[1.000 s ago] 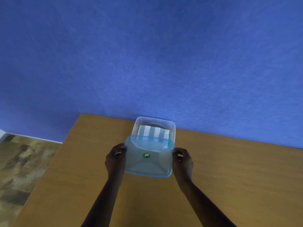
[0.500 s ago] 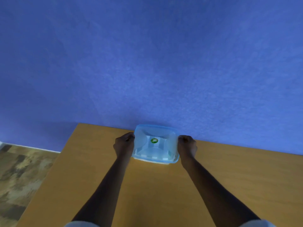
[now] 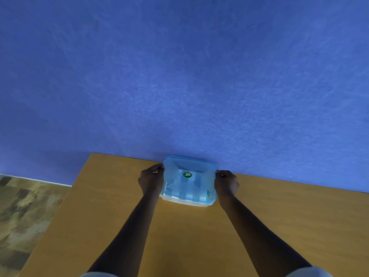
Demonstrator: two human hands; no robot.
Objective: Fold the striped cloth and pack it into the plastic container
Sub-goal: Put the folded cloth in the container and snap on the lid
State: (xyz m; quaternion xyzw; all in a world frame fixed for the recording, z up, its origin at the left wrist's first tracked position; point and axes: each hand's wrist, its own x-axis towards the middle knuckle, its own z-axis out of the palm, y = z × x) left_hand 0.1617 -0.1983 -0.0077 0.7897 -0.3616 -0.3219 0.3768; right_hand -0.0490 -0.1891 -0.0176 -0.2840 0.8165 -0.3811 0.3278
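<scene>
Both hands, left hand (image 3: 151, 179) and right hand (image 3: 226, 181), grip the lidded plastic container (image 3: 188, 182) sides on wooden table (image 3: 179, 236) against blue wall (image 3: 179, 76); patterned floor (image 3: 26, 212) left.

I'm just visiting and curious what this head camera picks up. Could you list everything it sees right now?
plastic container: one, clear whitish, at the table's far edge by the wall, between the hands
lid: one, translucent blue, on top of the container
sticker: one, green and white, middle of the lid
striped cloth: one, pale stripes, seen faintly through the lid, inside the container
table: one, tan wood, lower frame
wall: blue, behind the table
floor: mottled brown, lower left
left hand: one, at the lid's left edge
right hand: one, at the lid's right edge
</scene>
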